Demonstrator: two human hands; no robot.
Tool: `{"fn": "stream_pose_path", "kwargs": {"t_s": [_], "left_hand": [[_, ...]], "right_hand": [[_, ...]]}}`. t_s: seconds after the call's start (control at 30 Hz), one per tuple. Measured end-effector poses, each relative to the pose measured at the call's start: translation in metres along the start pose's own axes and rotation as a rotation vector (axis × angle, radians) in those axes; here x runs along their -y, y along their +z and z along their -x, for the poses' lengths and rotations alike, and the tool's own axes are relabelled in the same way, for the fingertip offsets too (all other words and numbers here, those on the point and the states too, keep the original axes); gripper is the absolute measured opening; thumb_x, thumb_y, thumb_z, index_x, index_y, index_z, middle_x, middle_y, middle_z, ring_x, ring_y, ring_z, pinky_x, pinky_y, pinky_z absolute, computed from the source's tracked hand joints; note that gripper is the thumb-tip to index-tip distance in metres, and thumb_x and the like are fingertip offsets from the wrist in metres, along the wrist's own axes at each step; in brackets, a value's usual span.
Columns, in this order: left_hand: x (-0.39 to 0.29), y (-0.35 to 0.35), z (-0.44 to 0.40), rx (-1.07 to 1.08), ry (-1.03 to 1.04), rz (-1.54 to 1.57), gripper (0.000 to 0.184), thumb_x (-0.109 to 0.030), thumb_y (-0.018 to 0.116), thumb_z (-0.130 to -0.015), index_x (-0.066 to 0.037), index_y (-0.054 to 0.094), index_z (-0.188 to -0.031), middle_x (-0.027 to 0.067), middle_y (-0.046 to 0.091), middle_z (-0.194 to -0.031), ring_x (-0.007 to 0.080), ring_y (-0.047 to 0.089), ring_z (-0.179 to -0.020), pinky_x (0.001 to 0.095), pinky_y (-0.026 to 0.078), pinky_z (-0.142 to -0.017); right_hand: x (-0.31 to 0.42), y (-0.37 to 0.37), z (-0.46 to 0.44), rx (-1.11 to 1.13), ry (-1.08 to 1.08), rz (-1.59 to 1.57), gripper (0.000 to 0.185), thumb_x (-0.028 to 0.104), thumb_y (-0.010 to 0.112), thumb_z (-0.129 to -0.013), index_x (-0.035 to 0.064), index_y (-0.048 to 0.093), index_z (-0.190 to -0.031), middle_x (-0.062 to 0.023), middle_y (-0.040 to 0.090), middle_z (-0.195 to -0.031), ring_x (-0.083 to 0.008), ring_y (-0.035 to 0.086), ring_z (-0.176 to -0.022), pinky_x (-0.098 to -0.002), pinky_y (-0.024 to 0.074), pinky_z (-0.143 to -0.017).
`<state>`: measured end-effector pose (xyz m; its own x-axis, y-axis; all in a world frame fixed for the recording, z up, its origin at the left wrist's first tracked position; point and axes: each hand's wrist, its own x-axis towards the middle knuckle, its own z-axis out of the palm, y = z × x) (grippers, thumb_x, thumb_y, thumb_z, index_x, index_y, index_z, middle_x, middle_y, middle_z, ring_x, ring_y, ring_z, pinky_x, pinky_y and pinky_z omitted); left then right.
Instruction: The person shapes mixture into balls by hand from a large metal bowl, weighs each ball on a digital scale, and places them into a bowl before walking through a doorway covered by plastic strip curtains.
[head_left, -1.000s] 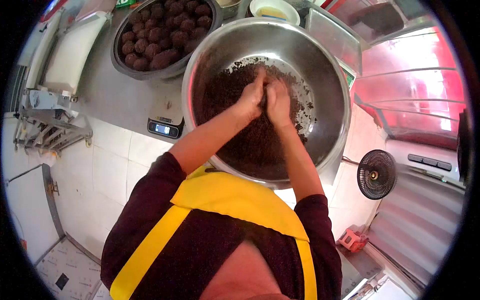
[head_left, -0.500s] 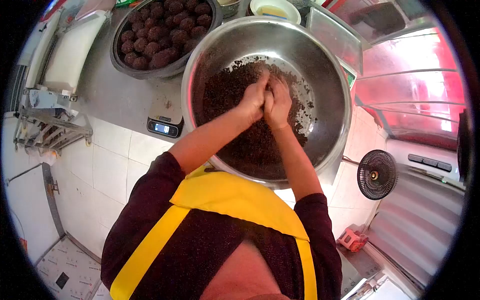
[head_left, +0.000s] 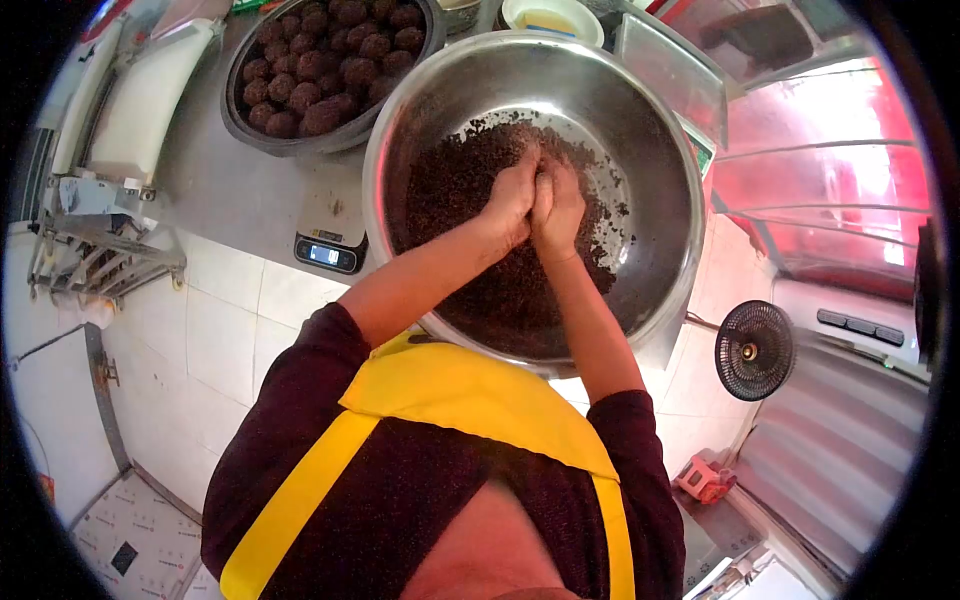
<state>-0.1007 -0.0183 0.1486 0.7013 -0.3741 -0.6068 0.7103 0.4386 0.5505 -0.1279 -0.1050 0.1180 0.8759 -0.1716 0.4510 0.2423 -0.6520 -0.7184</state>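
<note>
A wide steel bowl point(head_left: 648, 150) holds loose dark brown crumbly mixture point(head_left: 450, 190), spread over its bottom and clinging to the far side. Above the mixture, my left hand point(head_left: 512, 200) and my right hand point(head_left: 558, 212) are pressed together, fingers closed and pointing away from me. Whatever lies between the palms is hidden. To the left of the bowl, a dark round tub point(head_left: 236, 112) is heaped with dark brown balls point(head_left: 305, 97) that have a rough, crumbly surface.
A kitchen scale point(head_left: 330, 254) with a lit display sits on the steel table point(head_left: 205, 160) by the bowl's left side. Behind the bowl are a white dish point(head_left: 590, 30) and a clear plastic container point(head_left: 670, 75). A black fan point(head_left: 755, 350) stands to the right.
My hands stay pressed together over the bowl, with only a slight shift of the fingers and wrists. The bowl, tub and scale have not moved.
</note>
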Motion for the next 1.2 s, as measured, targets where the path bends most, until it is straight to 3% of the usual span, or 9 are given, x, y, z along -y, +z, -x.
{"fn": "stream_pose_path", "kwargs": {"t_s": [0.1, 0.2, 0.33, 0.43, 0.5, 0.7, 0.8, 0.87, 1.2], "left_hand": [[0.011, -0.009, -0.013, -0.002, -0.040, 0.022, 0.072, -0.064, 0.046, -0.086, -0.005, 0.046, -0.127, 0.0159, 0.045, -0.131, 0.0296, 0.042, -0.122, 0.0519, 0.032, -0.100], [-0.006, -0.009, -0.006, 0.046, -0.023, -0.172, 0.074, -0.065, 0.042, -0.087, -0.006, 0.040, -0.133, 0.0150, 0.040, -0.136, 0.0314, 0.039, -0.126, 0.0483, 0.035, -0.101], [-0.022, -0.020, -0.004, 0.422, 0.070, 0.097, 0.085, -0.071, 0.041, -0.082, -0.008, 0.035, -0.138, 0.0153, 0.028, -0.146, 0.0330, 0.025, -0.135, 0.0572, 0.021, -0.105], [-0.016, 0.004, 0.015, -0.037, -0.018, -0.101, 0.067, -0.060, 0.043, -0.089, -0.007, 0.044, -0.131, 0.0152, 0.044, -0.133, 0.0275, 0.041, -0.125, 0.0480, 0.033, -0.102], [0.016, -0.018, -0.028, 0.122, 0.042, 0.004, 0.074, -0.063, 0.043, -0.087, -0.005, 0.041, -0.133, 0.0166, 0.040, -0.136, 0.0288, 0.034, -0.129, 0.0523, 0.029, -0.102], [-0.015, -0.017, 0.000, 0.159, -0.046, -0.021, 0.072, -0.061, 0.045, -0.088, -0.005, 0.040, -0.133, 0.0148, 0.044, -0.133, 0.0287, 0.039, -0.126, 0.0506, 0.035, -0.100], [-0.006, -0.021, -0.005, 0.239, 0.002, 0.101, 0.067, -0.060, 0.048, -0.088, -0.006, 0.046, -0.128, 0.0140, 0.046, -0.131, 0.0286, 0.042, -0.122, 0.0499, 0.036, -0.097], [-0.005, -0.005, 0.006, 0.022, -0.015, -0.048, 0.062, -0.057, 0.048, -0.089, -0.006, 0.050, -0.124, 0.0143, 0.048, -0.130, 0.0284, 0.043, -0.119, 0.0475, 0.036, -0.096], [-0.016, -0.021, -0.001, 0.286, -0.027, 0.184, 0.065, -0.060, 0.048, -0.087, -0.003, 0.050, -0.119, 0.0130, 0.053, -0.119, 0.0248, 0.052, -0.111, 0.0417, 0.044, -0.092]], "right_hand": [[-0.014, 0.008, 0.008, -0.002, 0.034, -0.009, 0.027, 0.017, 0.054, -0.084, 0.0015, 0.060, -0.104, -0.0155, 0.063, -0.103, -0.0364, 0.056, -0.103, -0.0480, 0.0347, -0.102], [-0.019, -0.008, -0.012, 0.102, -0.328, 0.254, 0.032, 0.018, 0.054, -0.083, 0.0033, 0.058, -0.111, -0.0137, 0.062, -0.110, -0.0343, 0.052, -0.113, -0.0496, 0.0284, -0.106], [0.012, -0.017, -0.013, 0.173, -0.081, 0.013, 0.035, 0.018, 0.054, -0.084, 0.0036, 0.056, -0.115, -0.0130, 0.059, -0.117, -0.0317, 0.044, -0.123, -0.0494, 0.0201, -0.109], [0.002, -0.002, 0.000, 0.033, -0.035, 0.003, 0.030, 0.017, 0.052, -0.085, 0.0017, 0.057, -0.112, -0.0148, 0.061, -0.113, -0.0336, 0.054, -0.110, -0.0488, 0.0287, -0.106], [-0.006, 0.007, 0.005, -0.085, -0.109, 0.020, 0.027, 0.018, 0.052, -0.086, 0.0013, 0.059, -0.107, -0.0154, 0.063, -0.106, -0.0341, 0.060, -0.099, -0.0484, 0.0360, -0.102], [0.001, -0.021, -0.019, 0.163, -0.406, 0.389, 0.029, 0.019, 0.052, -0.086, 0.0032, 0.059, -0.110, -0.0150, 0.059, -0.116, -0.0332, 0.051, -0.114, -0.0487, 0.0268, -0.107], [0.012, -0.016, -0.013, 0.143, -0.079, 0.044, 0.032, 0.021, 0.051, -0.087, 0.0029, 0.058, -0.112, -0.0148, 0.056, -0.121, -0.0326, 0.046, -0.120, -0.0486, 0.0226, -0.108], [-0.003, -0.005, -0.006, 0.093, -0.088, 0.043, 0.033, 0.024, 0.049, -0.088, 0.0018, 0.059, -0.109, -0.0154, 0.059, -0.115, -0.0332, 0.051, -0.115, -0.0492, 0.0262, -0.107], [0.020, -0.019, -0.022, 0.031, -0.295, 0.260, 0.037, 0.028, 0.059, -0.081, 0.0025, 0.059, -0.108, -0.0106, 0.060, -0.115, -0.0327, 0.047, -0.118, -0.0525, 0.0205, -0.108]]}}
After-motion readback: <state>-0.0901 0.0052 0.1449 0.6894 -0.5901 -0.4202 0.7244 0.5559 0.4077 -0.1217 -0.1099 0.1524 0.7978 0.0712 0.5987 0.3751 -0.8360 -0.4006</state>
